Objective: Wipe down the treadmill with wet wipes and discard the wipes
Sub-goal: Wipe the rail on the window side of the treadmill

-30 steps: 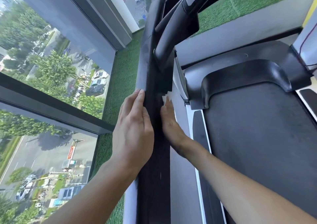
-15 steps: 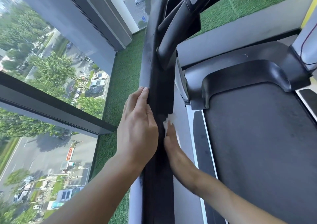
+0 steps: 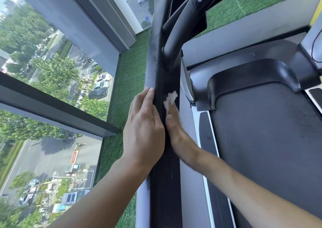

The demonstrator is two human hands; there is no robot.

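- Beyond the machine, at 9 o'clock, tall glazed windows (image 3: 52,67) look down on a street with trees and parked cars. A strip of green artificial turf (image 3: 129,70) runs along the floor between the glass and the machine.
- Just left of centre, the left hand (image 3: 144,123) lies flat with straight fingers against the outer face of the black upright post of the treadmill (image 3: 167,166). Its grip is wide and holds nothing; it only braces.
- On the inner face of that post sits the white crumpled wet wipe (image 3: 171,97), at 12 o'clock from the right hand (image 3: 176,128). The hand's straight fingers press the wipe to the surface, and a corner sticks out past the fingertips. The grip is flat rather than curled round the wipe.
- Toward 3 o'clock lie the grey side panel (image 3: 189,175) and the black running belt (image 3: 270,149), with the glossy black motor hood (image 3: 249,72) at 1 o'clock.
- The step in hand, as I judge it, is wiping the post. The job looks early to midway, with the hood and panel yet to do and nothing discarded.
- The next move calls for even pressure along the post. The fingers need to stay over the wipe so it does not slide out, while the left hand counters the push.
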